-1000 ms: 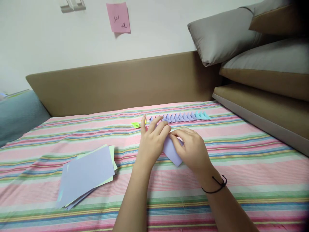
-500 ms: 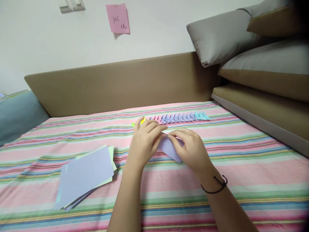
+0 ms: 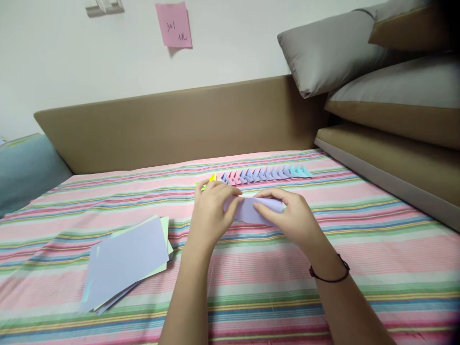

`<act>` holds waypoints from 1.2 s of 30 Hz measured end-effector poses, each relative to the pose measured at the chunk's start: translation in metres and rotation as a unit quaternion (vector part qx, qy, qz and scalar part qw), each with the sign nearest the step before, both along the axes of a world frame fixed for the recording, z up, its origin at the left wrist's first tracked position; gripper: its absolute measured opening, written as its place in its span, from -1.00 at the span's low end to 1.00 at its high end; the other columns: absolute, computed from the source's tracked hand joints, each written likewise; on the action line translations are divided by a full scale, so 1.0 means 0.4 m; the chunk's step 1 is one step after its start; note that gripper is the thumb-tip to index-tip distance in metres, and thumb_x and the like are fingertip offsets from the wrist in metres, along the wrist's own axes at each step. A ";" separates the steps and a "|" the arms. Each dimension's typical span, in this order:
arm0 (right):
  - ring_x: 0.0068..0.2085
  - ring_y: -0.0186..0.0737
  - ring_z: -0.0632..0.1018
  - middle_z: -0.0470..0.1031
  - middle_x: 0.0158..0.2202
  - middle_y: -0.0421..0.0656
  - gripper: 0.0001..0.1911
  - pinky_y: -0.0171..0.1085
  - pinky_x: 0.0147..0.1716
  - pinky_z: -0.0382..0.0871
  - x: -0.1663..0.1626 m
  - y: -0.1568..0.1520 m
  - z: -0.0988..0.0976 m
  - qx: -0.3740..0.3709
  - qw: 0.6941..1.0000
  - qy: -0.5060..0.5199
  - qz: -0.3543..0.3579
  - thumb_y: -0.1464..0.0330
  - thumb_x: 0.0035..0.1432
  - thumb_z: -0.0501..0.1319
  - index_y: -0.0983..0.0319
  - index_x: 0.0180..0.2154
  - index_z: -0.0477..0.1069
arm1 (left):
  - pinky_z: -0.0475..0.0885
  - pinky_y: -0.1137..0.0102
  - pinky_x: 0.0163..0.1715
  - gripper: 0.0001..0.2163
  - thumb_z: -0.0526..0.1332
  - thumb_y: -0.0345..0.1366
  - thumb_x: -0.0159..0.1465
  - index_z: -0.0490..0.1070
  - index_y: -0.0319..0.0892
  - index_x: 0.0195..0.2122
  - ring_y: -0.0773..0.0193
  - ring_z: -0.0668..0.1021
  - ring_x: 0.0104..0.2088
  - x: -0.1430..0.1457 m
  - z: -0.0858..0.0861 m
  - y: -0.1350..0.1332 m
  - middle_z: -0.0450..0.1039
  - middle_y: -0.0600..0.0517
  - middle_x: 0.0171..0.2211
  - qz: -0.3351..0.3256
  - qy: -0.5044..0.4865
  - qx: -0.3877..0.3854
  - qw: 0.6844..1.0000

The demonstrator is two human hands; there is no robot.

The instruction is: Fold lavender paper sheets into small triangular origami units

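A folded sheet of purple paper [image 3: 248, 211] is held up between both hands, just above the striped cloth. My left hand [image 3: 214, 203] pinches its left end, thumb in front and fingers behind. At the other end, my right hand [image 3: 287, 211] grips the paper, its thumb lying on the near face. Behind the hands lies a row of small folded paper pieces [image 3: 266, 174] in pink, purple and turquoise. Yellow folded paper [image 3: 212, 177] shows partly behind my left fingers.
A stack of purple and pale green paper sheets [image 3: 127, 261] lies on the striped cloth [image 3: 273, 282] at the left. Brown and grey cushions [image 3: 388, 110] are piled at the right, and a brown backrest [image 3: 179, 127] runs along the wall. A blue-grey cushion [image 3: 28, 170] is at the far left.
The purple paper has turned from slanting down to lying nearly level, with a long folded upper edge showing. My right hand has shifted a little right; my left hand has moved slightly left.
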State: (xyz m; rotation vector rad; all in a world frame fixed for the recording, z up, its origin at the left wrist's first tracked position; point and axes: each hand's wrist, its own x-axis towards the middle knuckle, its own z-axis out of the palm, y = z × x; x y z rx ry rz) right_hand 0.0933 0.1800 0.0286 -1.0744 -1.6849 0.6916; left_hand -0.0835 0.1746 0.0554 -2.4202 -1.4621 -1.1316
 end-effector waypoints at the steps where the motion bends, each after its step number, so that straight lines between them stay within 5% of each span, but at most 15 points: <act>1: -0.21 -0.18 0.55 0.57 -0.28 -0.22 -0.88 -0.25 -0.22 0.39 -0.001 0.001 0.000 0.000 1.000 0.001 0.002 0.34 0.06 0.24 0.14 -0.30 0.51 | 0.16 0.20 0.04 -0.93 0.19 -0.34 0.22 0.46 -0.10 -0.33 0.22 0.49 -0.22 0.006 -0.001 0.000 0.56 0.10 -0.33 -0.021 -0.005 -0.016 1.000; 5: -0.14 -0.13 0.54 0.53 -0.16 -0.14 -0.65 -0.19 -0.16 0.41 0.001 0.010 -0.001 -0.028 0.996 0.088 0.004 0.33 -0.03 0.33 0.15 -0.13 0.45 | 0.32 0.36 -0.22 -0.92 0.21 -0.35 0.17 0.47 -0.15 -0.44 0.26 0.51 -0.34 0.022 -0.010 0.009 0.54 0.06 -0.42 -0.044 -0.149 -0.113 0.981; 9: -0.09 -0.12 0.54 0.45 0.00 -0.07 -0.33 -0.17 -0.12 0.44 0.003 0.020 -0.007 -0.111 0.951 0.287 0.030 0.32 -0.13 0.40 0.11 0.05 0.27 | 0.33 0.45 -0.37 -0.88 0.30 -0.24 0.09 0.48 -0.18 -0.44 0.29 0.52 -0.38 0.033 -0.024 0.021 0.54 0.04 -0.42 -0.005 -0.412 -0.179 0.894; 12: -0.12 -0.13 0.56 0.52 -0.10 -0.06 -0.46 -0.15 -0.12 0.44 -0.007 0.021 -0.012 -0.165 0.915 0.357 0.088 0.30 -0.05 0.37 0.16 0.00 0.31 | 0.30 0.51 -0.48 -0.82 0.33 -0.19 0.05 0.48 -0.19 -0.41 0.37 0.48 -0.49 0.046 -0.033 0.025 0.52 0.07 -0.49 -0.016 -0.524 -0.228 0.820; 16: -0.24 -0.16 0.58 0.57 -0.27 -0.07 -0.67 -0.22 -0.21 0.45 -0.017 0.020 -0.015 -0.161 0.921 0.351 0.056 0.30 -0.06 0.38 0.28 -0.22 0.45 | 0.31 0.54 -0.55 -0.76 0.37 -0.19 0.01 0.46 -0.20 -0.35 0.40 0.47 -0.54 0.060 -0.032 0.019 0.50 0.09 -0.53 -0.068 -0.548 -0.305 0.776; 20: -0.31 -0.19 0.58 0.59 -0.36 -0.10 -0.67 -0.26 -0.30 0.46 -0.013 0.019 -0.009 -0.156 0.936 0.311 0.051 0.30 -0.16 0.43 0.28 -0.31 0.47 | 0.41 0.48 -0.46 -0.69 0.42 -0.23 -0.04 0.50 -0.27 -0.29 0.30 0.54 -0.46 0.058 -0.030 0.014 0.55 -0.01 -0.47 -0.104 -0.522 -0.367 0.763; 36: -0.30 -0.13 0.60 0.60 -0.36 -0.10 -0.68 -0.19 -0.26 0.49 -0.004 0.010 0.000 -0.176 0.948 0.258 0.065 0.29 -0.20 0.44 0.26 -0.34 0.51 | 0.41 0.50 -0.43 -0.77 0.40 -0.24 -0.01 0.54 -0.28 -0.38 0.38 0.51 -0.50 0.040 -0.035 0.022 0.53 0.03 -0.51 -0.108 -0.566 -0.320 0.752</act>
